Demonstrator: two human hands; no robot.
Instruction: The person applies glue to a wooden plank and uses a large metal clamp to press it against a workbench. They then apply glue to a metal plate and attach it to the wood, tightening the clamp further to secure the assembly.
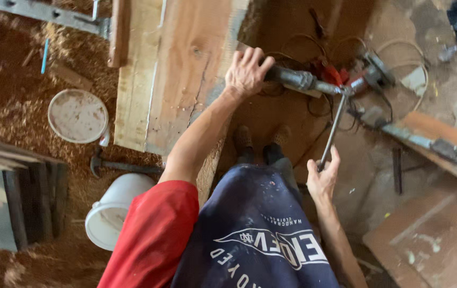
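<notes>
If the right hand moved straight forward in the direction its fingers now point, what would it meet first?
The right hand holds the lower end of a thin metal rod and points up along it. Going straight on, it would probably first meet the joint where the rod meets the dark tool handle gripped by the left hand. Depth is uncertain.

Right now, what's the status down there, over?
Left hand gripping grey tool handle. Right hand holding thin metal rod. Loose cables tangled on floor beneath, wooden planks alongside.

Grey metal clamp bar (298,80) horizontal, thin steel rod handle (332,132) hanging diagonally from its end.
</notes>
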